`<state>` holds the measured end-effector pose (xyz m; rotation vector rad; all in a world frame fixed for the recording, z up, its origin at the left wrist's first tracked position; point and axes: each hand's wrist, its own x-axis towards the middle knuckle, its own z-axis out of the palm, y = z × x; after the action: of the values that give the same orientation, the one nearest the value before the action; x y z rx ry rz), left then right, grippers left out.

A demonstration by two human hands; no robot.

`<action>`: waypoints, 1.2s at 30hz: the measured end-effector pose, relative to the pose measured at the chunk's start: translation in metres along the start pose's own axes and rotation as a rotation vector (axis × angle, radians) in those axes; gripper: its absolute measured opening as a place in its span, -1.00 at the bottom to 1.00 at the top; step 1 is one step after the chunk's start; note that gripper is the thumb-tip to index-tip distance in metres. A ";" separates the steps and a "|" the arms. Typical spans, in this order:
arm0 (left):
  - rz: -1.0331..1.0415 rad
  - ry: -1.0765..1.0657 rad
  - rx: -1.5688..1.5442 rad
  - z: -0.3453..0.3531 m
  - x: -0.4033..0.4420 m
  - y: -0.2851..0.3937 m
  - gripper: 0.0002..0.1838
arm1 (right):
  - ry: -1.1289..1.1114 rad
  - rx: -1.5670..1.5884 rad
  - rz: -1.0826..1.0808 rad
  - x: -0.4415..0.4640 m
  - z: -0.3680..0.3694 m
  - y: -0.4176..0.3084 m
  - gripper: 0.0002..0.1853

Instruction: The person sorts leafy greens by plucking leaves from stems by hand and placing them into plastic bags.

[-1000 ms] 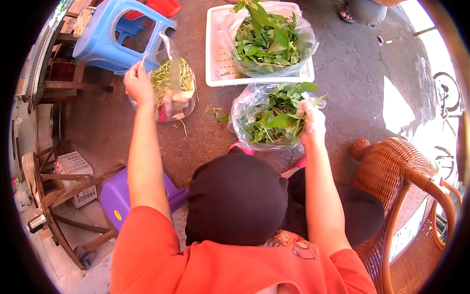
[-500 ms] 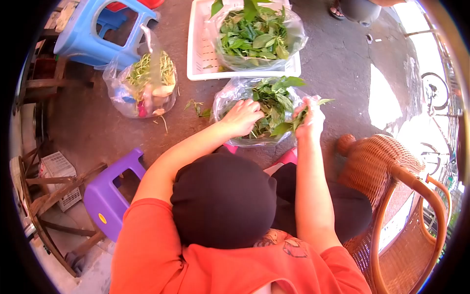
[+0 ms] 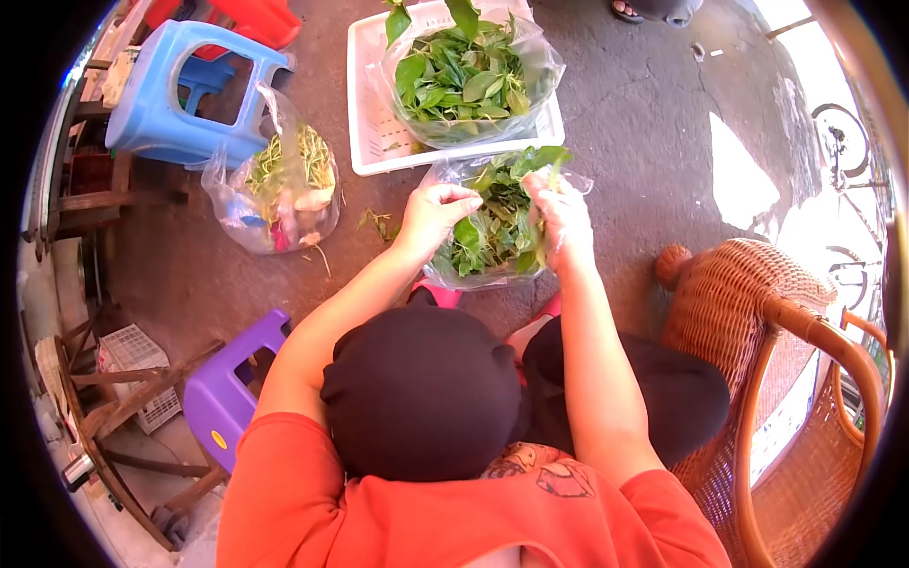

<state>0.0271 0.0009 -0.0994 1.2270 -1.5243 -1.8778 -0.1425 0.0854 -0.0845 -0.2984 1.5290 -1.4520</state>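
Note:
A clear plastic bag (image 3: 494,277) of loose green leaves (image 3: 502,220) sits on the ground before me. At its left rim is my left hand (image 3: 434,220), thumb and fingers pinched together beside a leaf; whether anything is between them I cannot make out. Over the bag's right side, my right hand (image 3: 562,223) is closed around leafy stems (image 3: 554,168), mostly hidden by the fingers. Just beyond stands a white plastic basket (image 3: 367,123), holding a second clear bag (image 3: 544,85) full of larger green leaves (image 3: 464,80).
To the left stand a blue stool (image 3: 142,123), a plastic bag of stalks and scraps (image 3: 294,194) and a purple stool (image 3: 220,402). A wicker chair (image 3: 729,303) is close on my right. A few loose sprigs (image 3: 381,225) lie on the ground.
My left hand has drawn back from among the leaves to the bag's left rim. My right hand has moved left, over the bag, with the leafy stems. The view has shifted slightly.

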 end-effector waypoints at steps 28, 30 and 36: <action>0.027 -0.107 -0.330 0.005 -0.014 0.007 -0.74 | -0.255 -0.135 0.059 -0.025 0.037 0.017 -0.79; 0.259 -0.026 -0.099 0.003 -0.016 0.015 -0.78 | -0.116 -0.426 0.075 -0.023 0.039 0.021 -0.78; 0.337 0.775 -0.238 -0.080 0.012 0.040 -0.80 | 0.153 0.072 0.208 -0.025 0.031 0.020 -0.69</action>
<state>0.0795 -0.0653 -0.0673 1.2717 -0.9691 -1.1198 -0.0983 0.0891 -0.0848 0.0154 1.5741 -1.3861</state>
